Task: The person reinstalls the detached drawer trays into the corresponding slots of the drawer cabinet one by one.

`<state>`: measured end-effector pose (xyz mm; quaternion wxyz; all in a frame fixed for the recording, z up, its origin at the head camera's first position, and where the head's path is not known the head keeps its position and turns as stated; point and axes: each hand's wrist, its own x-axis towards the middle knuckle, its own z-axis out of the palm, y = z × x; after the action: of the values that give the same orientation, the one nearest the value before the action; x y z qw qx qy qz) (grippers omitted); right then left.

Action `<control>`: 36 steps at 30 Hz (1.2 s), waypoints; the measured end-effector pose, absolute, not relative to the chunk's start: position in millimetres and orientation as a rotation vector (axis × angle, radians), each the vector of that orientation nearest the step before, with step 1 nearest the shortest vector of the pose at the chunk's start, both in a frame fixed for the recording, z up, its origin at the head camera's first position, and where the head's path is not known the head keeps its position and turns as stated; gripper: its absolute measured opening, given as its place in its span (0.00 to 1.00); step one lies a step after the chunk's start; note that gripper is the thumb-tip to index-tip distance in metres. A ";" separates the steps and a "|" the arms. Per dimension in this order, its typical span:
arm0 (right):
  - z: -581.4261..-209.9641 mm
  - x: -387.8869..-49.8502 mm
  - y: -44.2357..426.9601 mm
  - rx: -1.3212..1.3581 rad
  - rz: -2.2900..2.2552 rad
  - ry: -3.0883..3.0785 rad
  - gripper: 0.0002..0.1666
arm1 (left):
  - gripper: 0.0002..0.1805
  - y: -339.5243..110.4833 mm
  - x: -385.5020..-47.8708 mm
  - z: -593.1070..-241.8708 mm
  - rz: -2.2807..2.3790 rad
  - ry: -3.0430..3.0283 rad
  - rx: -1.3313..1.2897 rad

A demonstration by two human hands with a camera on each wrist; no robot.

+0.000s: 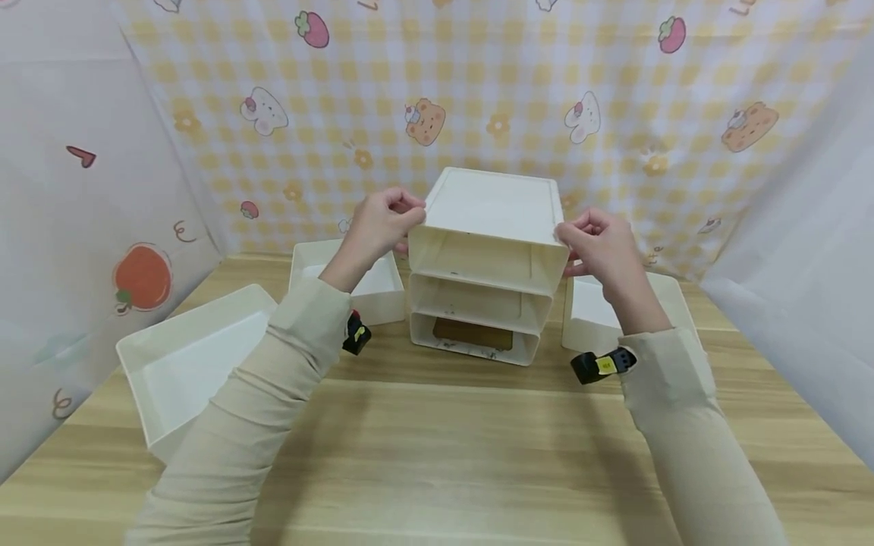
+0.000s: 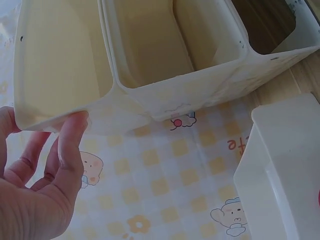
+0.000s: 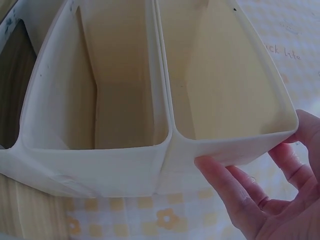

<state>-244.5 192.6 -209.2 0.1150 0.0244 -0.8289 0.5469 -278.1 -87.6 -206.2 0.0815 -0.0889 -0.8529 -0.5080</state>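
Three cream plastic drawer frames with open fronts are stacked on the table; the top drawer frame (image 1: 492,206) sits above the middle drawer frame (image 1: 471,297) and the bottom drawer frame (image 1: 430,334). My left hand (image 1: 378,227) holds the top frame at its upper left edge, thumb near the corner and other fingers along the side wall, as the left wrist view shows. On the opposite side, my right hand (image 1: 601,246) grips the upper right edge the same way, with fingertips touching the side in the right wrist view.
Loose cream drawers lie around the stack: one drawer (image 1: 153,371) at the far left, another drawer (image 1: 385,303) behind my left forearm, and a third drawer (image 1: 590,330) by my right wrist. A patterned cloth (image 1: 478,76) hangs behind the wooden table (image 1: 437,455).
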 end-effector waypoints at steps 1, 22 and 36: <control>-209.4 -244.4 192.8 0.070 1.602 -2.425 0.07 | 0.12 -87.1 -278.1 -206.0 -1.514 -2.548 -0.272; -212.1 -240.5 191.0 0.082 1.602 -2.385 0.07 | 0.12 -87.8 -270.1 -202.0 -1.540 -2.550 -0.260; -213.5 -225.9 190.7 0.085 1.555 -2.384 0.07 | 0.11 -89.3 -258.9 -201.9 -1.562 -2.562 -0.300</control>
<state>-225.9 190.7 -213.5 0.1463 0.0295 -0.8282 0.5401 -258.9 -89.3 -201.9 0.0629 -0.0993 -0.8480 -0.5168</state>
